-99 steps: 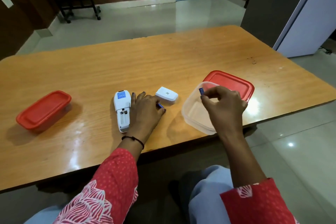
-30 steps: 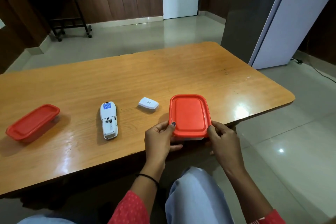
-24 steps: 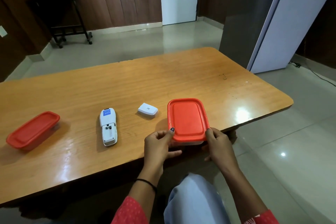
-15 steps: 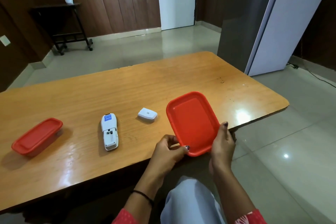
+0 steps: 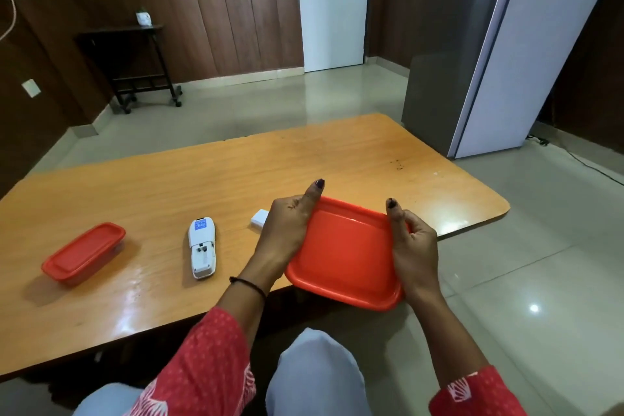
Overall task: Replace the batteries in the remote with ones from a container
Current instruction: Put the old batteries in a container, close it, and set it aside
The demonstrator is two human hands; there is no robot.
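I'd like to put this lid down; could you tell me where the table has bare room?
The far half of the table is bare, as is the strip between the closed red container and the remote. It is crowded near the battery cover, beside the left hand.

Worktop (image 5: pixel 236 179) mid-frame: box (image 5: pixel 83 252) far left, remote (image 5: pixel 202 247) right of it, battery cover (image 5: pixel 259 218) further right; lid (image 5: pixel 346 255) lower centre, overhanging the near edge.

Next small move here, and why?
Probably set the lid down on the table: left hand and right hand both hold it past the edge, while the remote lies open, its cover off.
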